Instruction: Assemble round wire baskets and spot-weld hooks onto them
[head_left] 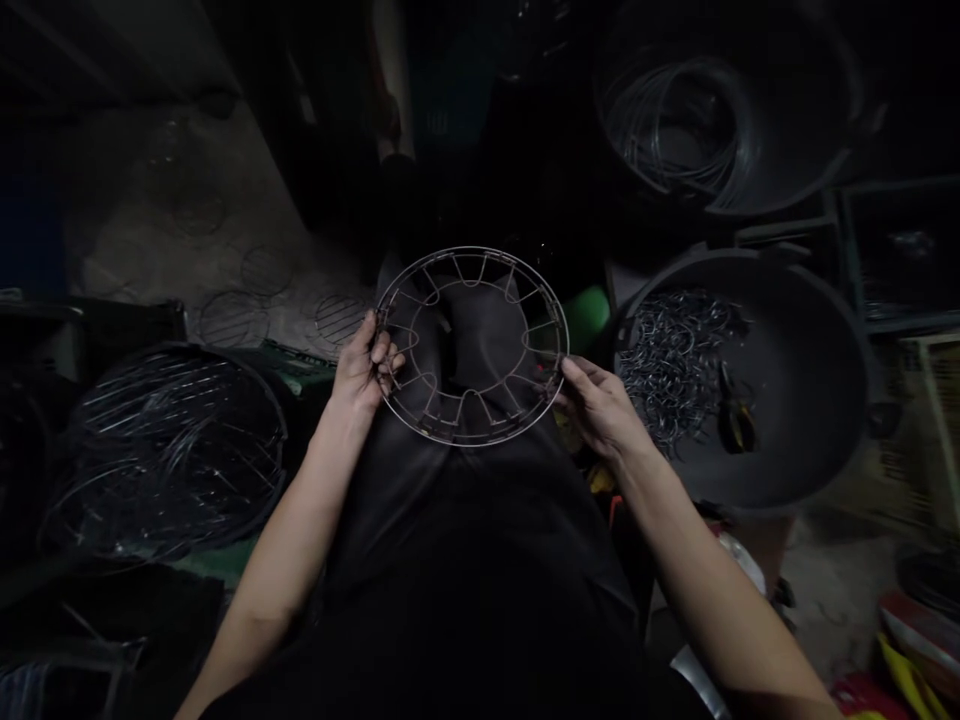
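Note:
Above my lap I hold a round wire frame [480,441], made of an outer ring and a smaller inner ring joined by several bent wire loops. My left hand [366,362] grips its left rim, fingers curled round the wire. On the opposite side my right hand [596,395] pinches the right rim between thumb and fingers, some of which are hidden under the wire. Close to the right hand stands a dark grey tub [810,380] with a heap of small bent wire pieces [671,350] and a pair of pliers [735,415] with yellow-and-black handles.
A bin of thin wire lengths [172,450] stands at left. Round wire grids [232,318] lie on the floor behind it. At the upper right, another tub holds coiled wire [675,130]. A machine's dark body fills the area ahead. Crates [900,250] are at far right.

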